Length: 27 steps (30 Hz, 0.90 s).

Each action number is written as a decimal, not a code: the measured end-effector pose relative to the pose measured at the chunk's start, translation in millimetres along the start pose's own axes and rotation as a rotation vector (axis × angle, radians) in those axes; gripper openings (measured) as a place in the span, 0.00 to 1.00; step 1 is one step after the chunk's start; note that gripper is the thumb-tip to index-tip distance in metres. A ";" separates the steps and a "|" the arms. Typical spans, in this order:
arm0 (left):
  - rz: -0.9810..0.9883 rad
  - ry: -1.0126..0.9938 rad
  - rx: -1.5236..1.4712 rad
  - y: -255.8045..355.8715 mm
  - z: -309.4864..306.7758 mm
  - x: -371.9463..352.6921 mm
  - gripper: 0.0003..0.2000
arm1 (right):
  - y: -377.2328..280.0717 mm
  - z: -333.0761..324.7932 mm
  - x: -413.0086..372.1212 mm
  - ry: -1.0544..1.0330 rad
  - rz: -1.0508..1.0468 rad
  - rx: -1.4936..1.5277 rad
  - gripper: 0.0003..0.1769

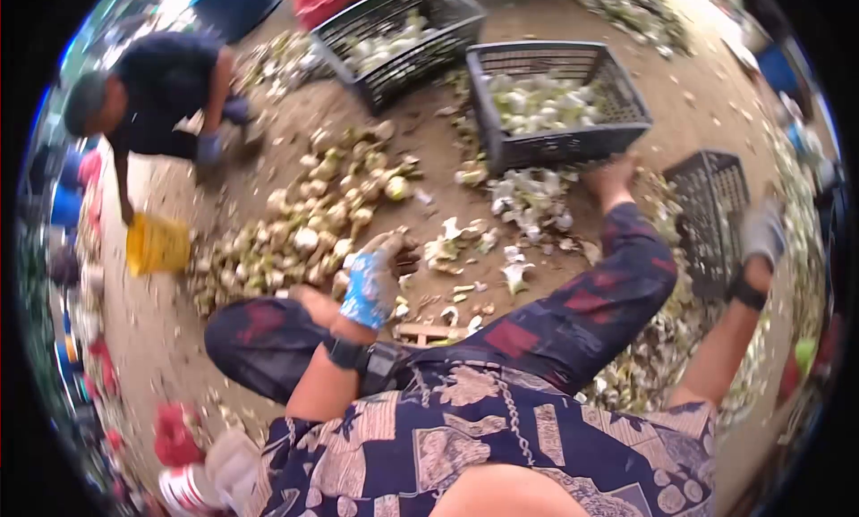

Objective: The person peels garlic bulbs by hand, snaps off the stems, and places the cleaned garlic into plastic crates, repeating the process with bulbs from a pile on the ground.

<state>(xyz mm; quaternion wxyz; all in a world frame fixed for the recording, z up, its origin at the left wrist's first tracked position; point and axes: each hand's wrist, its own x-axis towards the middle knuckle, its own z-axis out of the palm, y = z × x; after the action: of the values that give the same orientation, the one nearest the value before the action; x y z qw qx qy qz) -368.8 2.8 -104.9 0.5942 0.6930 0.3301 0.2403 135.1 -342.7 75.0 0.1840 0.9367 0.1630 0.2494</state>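
My left hand [374, 280], in a blue and white glove, is held out over the ground in front of my lap. Its fingers are curled in beside a dark patch, and I cannot tell what they hold. Just beyond it lies a heap of whitish-brown vegetables [313, 204]. Pale trimmed pieces [447, 249] are scattered to the right of this hand. My right hand [763, 235], in a whitish glove, is stretched far out to the right. It is close to a tilted black crate [707, 213], and its fingers are small and blurred.
Two dark plastic crates [559, 141] [380, 83] with pale green-white vegetables stand ahead. Another person [165, 92] bends over at the left, one hand on a yellow bucket [157, 244]. My bare foot [613, 179] rests near the right crate. Leaf scraps [528, 199] litter the ground.
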 end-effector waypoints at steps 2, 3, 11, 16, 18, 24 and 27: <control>-0.504 0.255 -0.806 4.3 0.8 -4.8 0.12 | -88.7 -68.7 -25.8 -0.085 0.046 0.449 0.27; -0.561 0.301 -0.868 -9.5 -0.2 -10.6 0.13 | -138.3 -85.9 -42.0 -0.155 -0.074 0.568 0.24; -0.746 0.545 -0.756 -52.0 -28.8 -13.2 0.07 | -496.5 -107.4 -205.3 -0.524 -1.211 0.740 0.13; -0.757 0.516 -0.881 -64.0 -59.0 -1.8 0.13 | -631.6 -147.2 -229.3 -0.717 -1.236 0.912 0.17; -0.837 0.551 -0.876 -67.9 -66.4 -2.0 0.11 | -679.9 -150.2 -233.5 -0.610 -1.270 0.990 0.22; -0.935 0.617 -0.833 -80.1 -84.6 -6.4 0.10 | -824.1 -151.0 -250.1 -0.484 -1.672 0.396 0.32; -0.896 0.637 -0.880 -83.5 -91.4 -6.6 0.09 | -854.0 -131.6 -257.1 -0.447 -1.660 0.318 0.24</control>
<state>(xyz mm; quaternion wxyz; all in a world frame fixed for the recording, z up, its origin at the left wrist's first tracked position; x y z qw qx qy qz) -453.8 65.0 -170.3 0.7355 0.0814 0.6138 0.2749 -328.2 340.7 -287.3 0.2011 0.5570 0.7854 -0.1804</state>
